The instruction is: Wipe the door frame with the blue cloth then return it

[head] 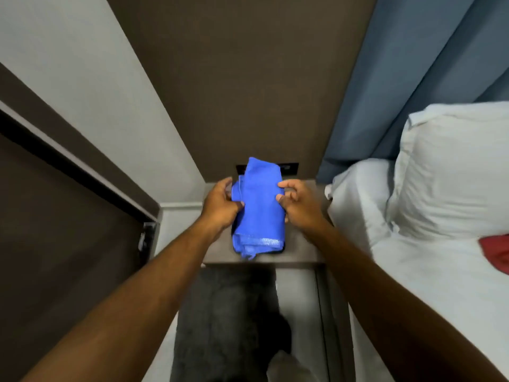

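Room: narrow gap between a white wall (91,78) and a bed (440,271), brown panel (234,78) ahead, blue curtain (399,78) at right.
Shelf (300,249): small brown ledge against the panel, beside the bed.
Cloth (259,210): blue, folded, its near end on the shelf, its far end raised.
Left hand (220,205): closed on the cloth's left edge, thumb on top.
Right hand (298,204): fingers pinching the cloth's right edge.
Pillow (454,175): white, on the bed.
Door (55,216): dark, at left.
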Tool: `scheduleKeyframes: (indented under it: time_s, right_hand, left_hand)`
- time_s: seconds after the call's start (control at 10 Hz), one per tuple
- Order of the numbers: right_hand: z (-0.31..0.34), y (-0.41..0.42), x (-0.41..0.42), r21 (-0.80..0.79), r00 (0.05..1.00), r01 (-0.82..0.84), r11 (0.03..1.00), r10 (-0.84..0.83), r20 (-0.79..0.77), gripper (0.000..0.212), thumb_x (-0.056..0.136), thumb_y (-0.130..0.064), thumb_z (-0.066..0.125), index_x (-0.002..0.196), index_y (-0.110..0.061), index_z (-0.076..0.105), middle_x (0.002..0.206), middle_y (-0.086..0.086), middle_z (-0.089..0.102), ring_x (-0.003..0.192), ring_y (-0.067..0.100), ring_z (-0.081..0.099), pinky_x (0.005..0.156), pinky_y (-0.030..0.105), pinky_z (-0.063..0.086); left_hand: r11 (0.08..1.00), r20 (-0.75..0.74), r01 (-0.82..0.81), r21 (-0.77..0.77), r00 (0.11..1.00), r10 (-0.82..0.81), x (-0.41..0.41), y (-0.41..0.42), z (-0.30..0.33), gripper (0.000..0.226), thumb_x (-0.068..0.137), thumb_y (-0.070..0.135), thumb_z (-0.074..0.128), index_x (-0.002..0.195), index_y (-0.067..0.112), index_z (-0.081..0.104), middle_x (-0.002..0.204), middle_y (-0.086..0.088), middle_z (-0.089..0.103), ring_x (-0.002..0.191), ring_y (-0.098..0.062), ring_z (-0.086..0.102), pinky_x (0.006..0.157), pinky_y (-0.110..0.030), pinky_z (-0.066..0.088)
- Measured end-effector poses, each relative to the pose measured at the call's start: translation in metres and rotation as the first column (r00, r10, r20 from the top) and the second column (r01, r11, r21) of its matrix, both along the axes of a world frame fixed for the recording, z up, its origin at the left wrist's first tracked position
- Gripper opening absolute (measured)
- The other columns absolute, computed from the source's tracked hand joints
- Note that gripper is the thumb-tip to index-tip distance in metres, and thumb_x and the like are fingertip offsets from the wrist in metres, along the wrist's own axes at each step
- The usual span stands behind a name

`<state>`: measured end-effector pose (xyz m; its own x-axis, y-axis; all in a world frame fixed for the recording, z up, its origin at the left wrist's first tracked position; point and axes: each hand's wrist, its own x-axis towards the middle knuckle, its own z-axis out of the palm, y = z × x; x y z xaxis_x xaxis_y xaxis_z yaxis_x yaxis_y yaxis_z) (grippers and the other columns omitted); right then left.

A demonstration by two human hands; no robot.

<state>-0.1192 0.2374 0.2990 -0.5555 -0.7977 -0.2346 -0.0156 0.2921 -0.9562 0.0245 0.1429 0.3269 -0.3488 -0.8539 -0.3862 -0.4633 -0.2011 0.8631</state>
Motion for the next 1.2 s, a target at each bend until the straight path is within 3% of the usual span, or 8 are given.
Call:
scheduleKeyframes:
  time_s: [0.2,0.3,0.5,0.6,0.7,0.8,1.0,1.2]
  right_hand:
    - [-0.119,-0.018,-0.022,0.185,0.991,-0.061,0.981,0.038,0.126,0.028,0.088,0.011,0.048,0.114,0.004,0.055,0.081,0.012,0.052,0.061,0.013,0.05,0.041,0.014,0.044]
    - [-0.178,-0.034,-0.029,0.259,0.989,-0.038,0.965,-0.001,0.15,0.03,0.086,0.013,0.048,0.112,0.002,0.057,0.085,0.006,0.054,0.067,0.016,0.053,0.048,0.022,0.05]
    - [-0.292,-0.072,-0.035,0.337,0.993,-0.039,0.941,0.001,0.114,0.033,0.083,0.01,0.05,0.109,-0.006,0.062,0.1,0.008,0.06,0.088,0.023,0.057,0.084,0.046,0.051]
    - [-0.33,-0.086,-0.036,0.357,0.996,-0.046,0.933,0.017,0.085,0.033,0.082,0.01,0.052,0.108,-0.007,0.064,0.1,0.004,0.06,0.088,0.021,0.058,0.086,0.041,0.051]
    - [-0.374,-0.098,-0.034,0.397,0.998,-0.058,0.916,0.055,0.017,0.035,0.081,0.011,0.051,0.107,-0.008,0.064,0.105,0.009,0.063,0.079,0.026,0.063,0.073,0.03,0.053]
    - [-0.397,-0.102,-0.032,0.449,0.984,-0.085,0.89,0.146,-0.103,0.036,0.083,0.009,0.051,0.114,-0.005,0.062,0.121,0.017,0.058,0.096,0.032,0.063,0.078,0.022,0.048]
    - [-0.409,-0.096,-0.024,0.614,0.81,-0.193,0.766,0.477,-0.34,0.043,0.088,-0.013,0.059,0.13,-0.008,0.052,0.13,0.024,0.044,0.109,0.042,0.052,0.098,0.04,0.043]
    - [-0.362,-0.093,-0.034,0.626,0.85,-0.157,0.764,0.428,-0.308,0.046,0.089,-0.02,0.055,0.134,-0.015,0.049,0.129,0.023,0.046,0.105,0.04,0.056,0.091,0.039,0.045]
  left_hand:
    - [0.992,0.181,0.103,0.067,0.977,-0.114,-0.024,-0.024,-0.11,0.072,0.076,-0.011,0.056,0.139,0.02,0.041,0.128,-0.012,0.061,0.114,-0.029,0.059,0.099,-0.047,0.047]
    - [0.984,0.216,0.141,0.113,0.963,-0.163,-0.035,-0.037,-0.18,0.073,0.076,-0.01,0.056,0.141,0.019,0.041,0.135,-0.006,0.056,0.121,-0.027,0.054,0.103,-0.045,0.044]
    - [0.966,0.342,0.213,0.15,0.905,-0.253,-0.046,-0.07,-0.303,0.085,0.078,-0.006,0.055,0.15,0.028,0.024,0.145,-0.007,0.047,0.127,-0.029,0.049,0.104,-0.042,0.043]
    - [0.957,0.399,0.259,0.128,0.87,-0.289,-0.046,-0.081,-0.344,0.087,0.077,-0.006,0.056,0.15,0.026,0.022,0.145,-0.011,0.047,0.127,-0.031,0.049,0.103,-0.034,0.042]
    - [0.896,0.532,0.438,0.076,0.742,-0.408,-0.044,-0.092,-0.394,0.089,0.078,-0.001,0.061,0.151,0.022,0.017,0.141,-0.021,0.045,0.123,-0.037,0.05,0.096,-0.032,0.041]
    - [0.851,0.601,0.515,0.102,0.65,-0.465,-0.041,-0.093,-0.416,0.09,0.08,0.005,0.063,0.152,0.026,0.013,0.141,-0.021,0.04,0.12,-0.039,0.051,0.095,-0.04,0.044]
    - [0.792,0.678,0.605,0.078,0.55,-0.487,-0.031,-0.089,-0.418,0.083,0.086,0.021,0.061,0.152,0.022,0.01,0.147,-0.021,0.034,0.119,-0.043,0.05,0.093,-0.047,0.046]
    - [0.746,0.746,0.666,0.022,0.486,-0.456,-0.013,-0.101,-0.369,0.077,0.083,0.035,0.064,0.148,0.018,0.024,0.134,-0.022,0.046,0.113,-0.044,0.052,0.092,-0.051,0.048]
